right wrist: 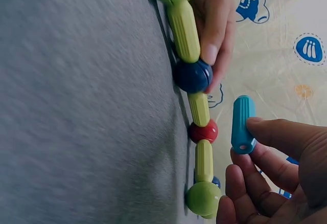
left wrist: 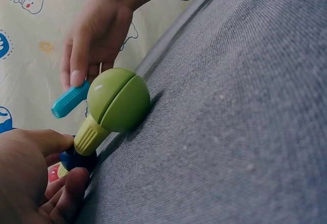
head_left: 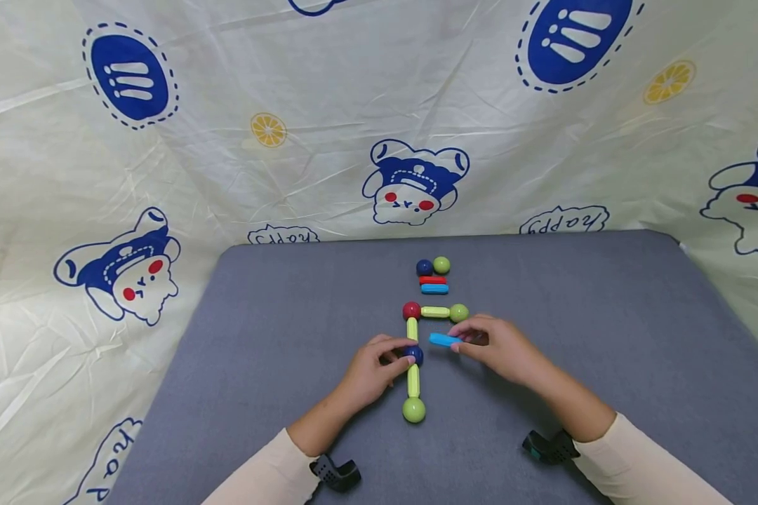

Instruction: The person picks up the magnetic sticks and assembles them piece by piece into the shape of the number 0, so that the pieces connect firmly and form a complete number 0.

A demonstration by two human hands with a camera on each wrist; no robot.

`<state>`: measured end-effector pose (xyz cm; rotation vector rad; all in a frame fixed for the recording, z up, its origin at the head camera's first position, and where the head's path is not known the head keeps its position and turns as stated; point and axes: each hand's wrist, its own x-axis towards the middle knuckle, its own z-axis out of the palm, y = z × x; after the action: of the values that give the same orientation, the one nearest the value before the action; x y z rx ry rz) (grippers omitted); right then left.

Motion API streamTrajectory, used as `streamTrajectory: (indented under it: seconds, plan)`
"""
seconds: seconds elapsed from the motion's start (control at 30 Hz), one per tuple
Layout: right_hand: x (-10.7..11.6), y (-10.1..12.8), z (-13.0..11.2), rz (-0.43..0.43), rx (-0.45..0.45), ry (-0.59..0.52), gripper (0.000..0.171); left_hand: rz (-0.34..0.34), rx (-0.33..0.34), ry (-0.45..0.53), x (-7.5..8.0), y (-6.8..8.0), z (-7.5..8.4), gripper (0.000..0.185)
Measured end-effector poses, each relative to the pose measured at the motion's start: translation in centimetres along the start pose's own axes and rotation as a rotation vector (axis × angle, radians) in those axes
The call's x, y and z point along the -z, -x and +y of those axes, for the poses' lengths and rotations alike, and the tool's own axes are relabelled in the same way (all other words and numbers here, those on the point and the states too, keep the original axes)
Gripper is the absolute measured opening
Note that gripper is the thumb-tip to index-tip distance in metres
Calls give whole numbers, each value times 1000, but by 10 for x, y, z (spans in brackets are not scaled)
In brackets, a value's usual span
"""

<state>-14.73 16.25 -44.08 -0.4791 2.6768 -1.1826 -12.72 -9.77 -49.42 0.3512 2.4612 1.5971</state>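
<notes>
My left hand [head_left: 371, 370] pinches a dark blue ball [head_left: 415, 355], the middle joint of a figure lying on the table. Yellow-green rods run from that ball, one up to a red ball [head_left: 412, 311] and one down to a green ball [head_left: 413, 409]. From the red ball another yellow-green rod [head_left: 435, 312] reaches right to a second green ball [head_left: 459, 313]. My right hand [head_left: 495, 348] holds a light blue rod [right wrist: 243, 125] between thumb and fingers. The rod's free end points at the blue ball, with a gap between them.
Behind the figure lie a loose blue ball [head_left: 424, 267], a green ball [head_left: 441, 264], a red rod [head_left: 432, 280] and another light blue rod [head_left: 434, 289]. The grey cloth-covered table [head_left: 278, 308] meets a printed curtain [head_left: 328, 175] at its far edge.
</notes>
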Motion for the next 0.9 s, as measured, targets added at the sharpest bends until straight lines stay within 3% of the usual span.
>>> streamTrajectory:
  seconds: [0.37, 0.57, 0.9]
  plan:
    - [-18, 18, 3, -106, 11, -31, 15, 48, 32, 8, 1, -3, -1, 30]
    - [-23, 24, 2, -167, 65, -60, 16, 59, 12, 9, 0, -4, -2, 30]
    - [-25, 31, 5, -228, 69, -86, 17, 68, -7, 22, -1, -7, -5, 32]
